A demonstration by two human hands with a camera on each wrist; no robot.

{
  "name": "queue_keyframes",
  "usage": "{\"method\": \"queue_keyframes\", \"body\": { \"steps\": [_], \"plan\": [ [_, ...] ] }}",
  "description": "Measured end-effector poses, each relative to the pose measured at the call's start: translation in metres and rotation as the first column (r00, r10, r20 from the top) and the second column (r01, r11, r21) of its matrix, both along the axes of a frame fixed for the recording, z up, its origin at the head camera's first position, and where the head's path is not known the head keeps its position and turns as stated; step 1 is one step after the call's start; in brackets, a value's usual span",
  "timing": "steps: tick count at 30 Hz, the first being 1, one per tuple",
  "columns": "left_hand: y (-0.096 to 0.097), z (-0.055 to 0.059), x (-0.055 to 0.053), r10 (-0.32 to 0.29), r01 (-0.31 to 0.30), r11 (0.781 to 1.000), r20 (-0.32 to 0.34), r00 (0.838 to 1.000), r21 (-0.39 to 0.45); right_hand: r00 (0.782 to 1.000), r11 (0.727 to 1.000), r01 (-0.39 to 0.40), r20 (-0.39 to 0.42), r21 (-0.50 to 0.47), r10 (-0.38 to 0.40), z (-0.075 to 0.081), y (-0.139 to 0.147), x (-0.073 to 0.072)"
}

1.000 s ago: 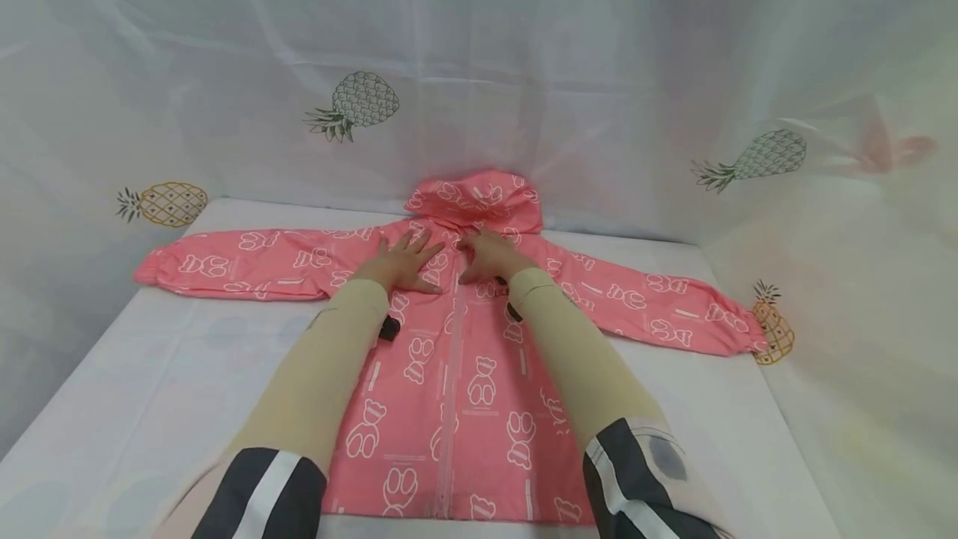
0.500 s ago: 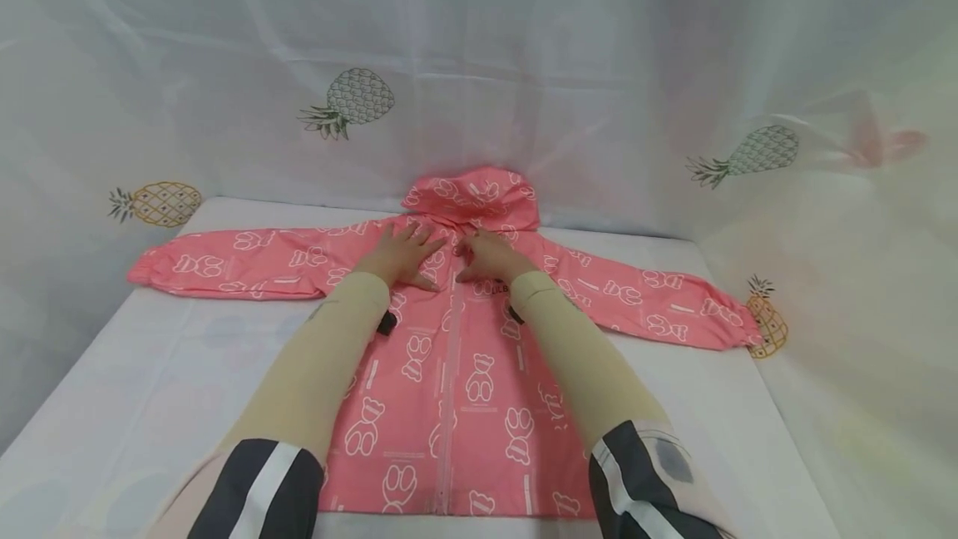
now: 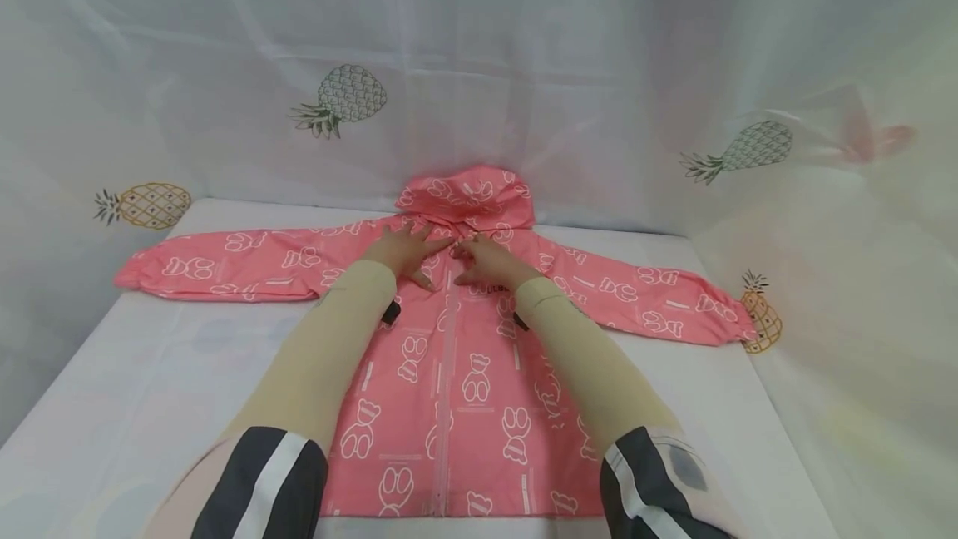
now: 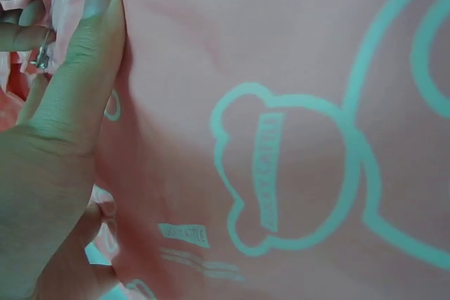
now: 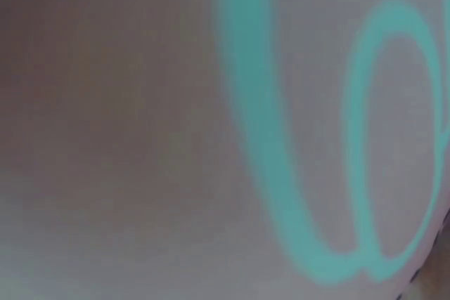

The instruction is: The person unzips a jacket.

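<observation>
A pink hooded zip jacket [image 3: 479, 439] with white bear-like outlines lies front up, both sleeves stretched sideways and its hood at the far end. My left hand [image 3: 404, 254] rests on the chest left of the zip, fingers spread. Its index fingertip reaches the zip line near the collar. Just across the zip, my right hand [image 3: 490, 263] has bent fingers at the top of the zip. In the left wrist view, fingertips pinch around a small metal zipper pull [image 4: 42, 54], beside my left thumb [image 4: 84, 54]. The right wrist view holds only close, blurred jacket fabric [image 5: 309, 138].
Under the jacket is a white table [image 3: 187, 373]. A pale curtain [image 3: 599, 40] printed with pineapples hangs behind and along the sides, close to the hood and the right cuff [image 3: 741, 327].
The left hand's index finger has edged right toward the zip and the right hand's fingertips. The right hand stays at the zip top; the head view has shifted slightly.
</observation>
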State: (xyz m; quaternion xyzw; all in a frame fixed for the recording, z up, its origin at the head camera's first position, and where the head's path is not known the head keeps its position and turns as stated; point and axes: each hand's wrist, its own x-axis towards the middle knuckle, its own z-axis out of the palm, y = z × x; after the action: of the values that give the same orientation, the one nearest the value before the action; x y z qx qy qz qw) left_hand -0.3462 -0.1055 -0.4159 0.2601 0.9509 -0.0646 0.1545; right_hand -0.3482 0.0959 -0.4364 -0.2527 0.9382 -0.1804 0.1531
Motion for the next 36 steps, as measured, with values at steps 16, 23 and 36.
{"method": "queue_keyframes", "body": {
  "steps": [16,23,36],
  "plan": [
    [0.001,0.005,0.0,-0.017,0.017,1.0,0.001,1.0,0.002,0.997,0.999,0.002,-0.081,0.052,0.002,0.002,0.001,0.009],
    [-0.001,0.005,0.002,-0.008,0.008,1.0,0.008,1.0,0.027,0.987,0.995,-0.072,-0.137,0.073,0.082,0.004,0.004,0.015],
    [-0.002,-0.005,-0.005,0.01,-0.011,1.0,0.04,0.999,0.021,0.988,0.989,-0.116,-0.095,0.097,0.125,0.0,0.011,0.031]
  ]
}}
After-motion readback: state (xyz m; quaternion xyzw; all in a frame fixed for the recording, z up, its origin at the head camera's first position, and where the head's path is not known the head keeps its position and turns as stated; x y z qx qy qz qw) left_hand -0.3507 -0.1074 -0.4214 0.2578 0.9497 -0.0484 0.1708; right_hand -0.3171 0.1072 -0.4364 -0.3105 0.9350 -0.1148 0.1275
